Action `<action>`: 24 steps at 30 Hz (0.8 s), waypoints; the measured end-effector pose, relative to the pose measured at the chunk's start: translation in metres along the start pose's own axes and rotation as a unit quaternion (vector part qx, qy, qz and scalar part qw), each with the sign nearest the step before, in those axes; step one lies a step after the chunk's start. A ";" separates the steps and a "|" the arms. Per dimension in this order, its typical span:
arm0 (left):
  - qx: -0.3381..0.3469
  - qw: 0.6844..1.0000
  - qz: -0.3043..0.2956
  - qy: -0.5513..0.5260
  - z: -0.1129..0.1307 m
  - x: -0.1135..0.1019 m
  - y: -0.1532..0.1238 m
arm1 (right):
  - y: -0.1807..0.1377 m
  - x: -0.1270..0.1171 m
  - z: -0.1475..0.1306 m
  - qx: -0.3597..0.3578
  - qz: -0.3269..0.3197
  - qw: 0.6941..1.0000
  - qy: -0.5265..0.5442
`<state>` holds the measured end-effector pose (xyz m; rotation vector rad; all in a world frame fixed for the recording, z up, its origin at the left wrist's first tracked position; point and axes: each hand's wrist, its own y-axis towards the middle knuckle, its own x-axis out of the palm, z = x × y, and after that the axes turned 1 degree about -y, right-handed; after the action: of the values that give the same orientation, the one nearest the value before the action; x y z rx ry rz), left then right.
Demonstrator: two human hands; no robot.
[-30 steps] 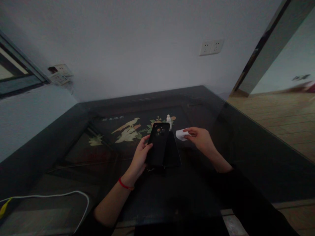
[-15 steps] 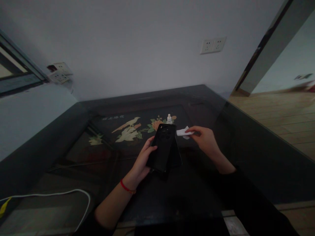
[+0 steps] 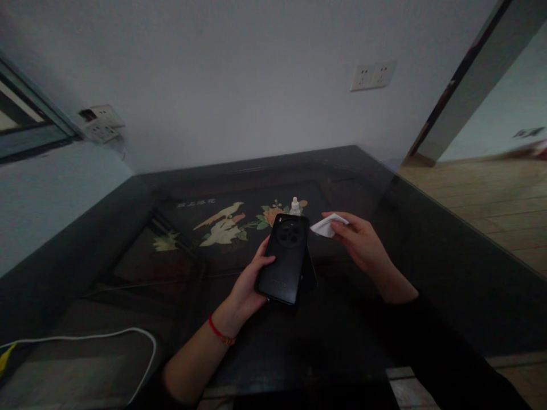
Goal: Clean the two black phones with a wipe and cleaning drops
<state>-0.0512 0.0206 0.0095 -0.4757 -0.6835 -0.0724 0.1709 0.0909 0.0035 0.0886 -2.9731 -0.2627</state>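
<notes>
My left hand [image 3: 250, 279] grips a black smartphone [image 3: 282, 265] by its left edge, thumb across the back. The phone is tilted with its round camera block towards me. Held between the thumb and fingers of my right hand [image 3: 356, 236] is a folded white tissue or cloth [image 3: 329, 225], just right of the phone's upper end and apart from it. A small clear bottle with a white cap [image 3: 294, 206] stands behind the phone, its lower part hidden. Partly covered by the phone, a dark flat thing [image 3: 311, 270] shows at its right; I cannot tell what it is.
The dark glossy table [image 3: 354, 336] bears a painted bird and flowers [image 3: 224, 228]. A white cable [image 3: 143, 333] curves over its front left. Against the far edge rises a wall with sockets [image 3: 373, 76]; another socket block [image 3: 102, 122] is at left.
My right hand has shifted slightly right, and the white tissue or cloth is now turned and bunched differently. The phone has tilted so its back shows more fully.
</notes>
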 end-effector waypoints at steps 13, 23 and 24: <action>-0.019 0.994 -0.105 0.010 -0.013 0.005 -0.010 | -0.001 0.004 0.000 0.008 0.061 0.998 0.013; 0.014 0.997 -0.073 -0.006 -0.013 0.003 -0.007 | -0.001 0.000 0.003 -0.037 0.092 0.994 -0.039; 0.018 0.997 -0.071 -0.007 -0.012 0.003 -0.006 | 0.000 -0.002 0.005 -0.016 0.097 0.995 -0.025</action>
<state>-0.0430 0.0096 0.0056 -0.3930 -0.7310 -0.1905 0.1721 0.0919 -0.0015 -0.2141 -2.9966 -0.2921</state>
